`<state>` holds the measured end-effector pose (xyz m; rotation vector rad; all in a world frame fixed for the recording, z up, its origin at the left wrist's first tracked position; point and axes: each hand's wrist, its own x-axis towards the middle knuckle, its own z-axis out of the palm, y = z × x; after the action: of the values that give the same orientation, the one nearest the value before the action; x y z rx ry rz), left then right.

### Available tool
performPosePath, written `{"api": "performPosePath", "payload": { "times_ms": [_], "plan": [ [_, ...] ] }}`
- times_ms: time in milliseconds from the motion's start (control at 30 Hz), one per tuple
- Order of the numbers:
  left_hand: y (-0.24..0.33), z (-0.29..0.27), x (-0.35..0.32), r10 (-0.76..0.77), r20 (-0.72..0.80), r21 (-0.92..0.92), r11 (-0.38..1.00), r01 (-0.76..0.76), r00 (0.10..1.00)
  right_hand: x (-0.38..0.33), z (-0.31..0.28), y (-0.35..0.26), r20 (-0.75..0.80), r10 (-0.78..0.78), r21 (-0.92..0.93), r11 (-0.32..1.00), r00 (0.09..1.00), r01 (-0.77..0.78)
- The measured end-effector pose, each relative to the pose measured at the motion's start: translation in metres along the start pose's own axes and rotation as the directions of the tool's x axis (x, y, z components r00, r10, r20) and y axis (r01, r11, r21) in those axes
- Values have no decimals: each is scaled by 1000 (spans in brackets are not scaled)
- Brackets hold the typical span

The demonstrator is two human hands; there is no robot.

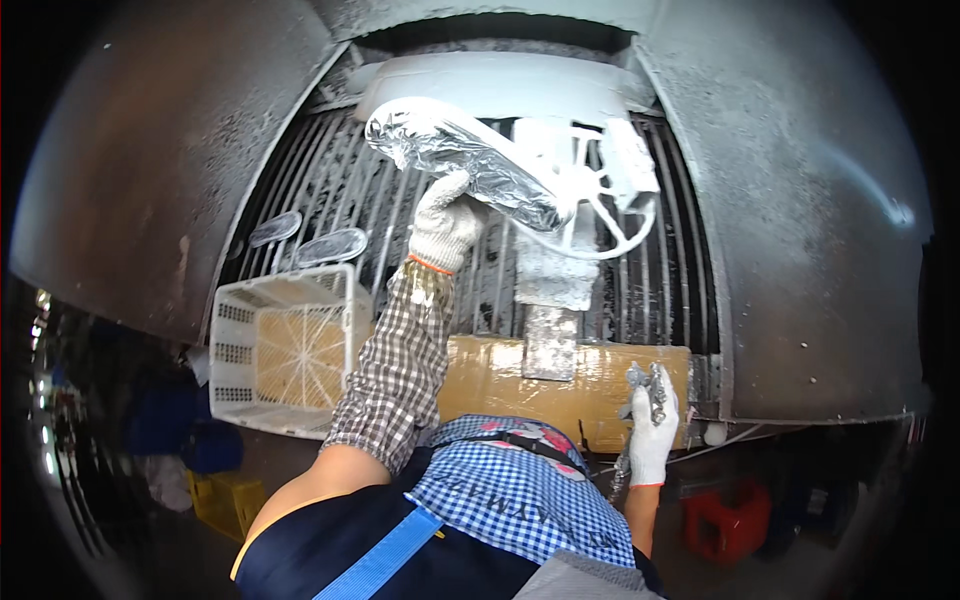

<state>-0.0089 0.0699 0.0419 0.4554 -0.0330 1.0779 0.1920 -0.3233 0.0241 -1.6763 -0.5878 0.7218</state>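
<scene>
Arms first: the left hand (443, 225) reaches up high, closed on a shiny frozen bag (455, 155) just above it, near the icy rack (600, 200). The right hand (652, 425) stays low by the box (500, 375), gripping a small frosty lump (648, 385).

The wrapped fish (470, 160) lay above the left hand's fingers (448, 205); the plastic crate (285, 345) sat below-left of them.
</scene>
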Motion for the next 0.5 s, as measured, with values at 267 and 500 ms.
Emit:
{"api": "performPosePath", "payload": {
  "times_ms": [267,500],
  "plan": [
    [66,-62,-34,143,-54,-64,987,-147,988,10,13,8,58,-67,-62,996,996,70],
    [87,-65,-31,260,9,-181,950,-254,966,8,17,3,64,-47,-128,990,997,55]
  ]
}}
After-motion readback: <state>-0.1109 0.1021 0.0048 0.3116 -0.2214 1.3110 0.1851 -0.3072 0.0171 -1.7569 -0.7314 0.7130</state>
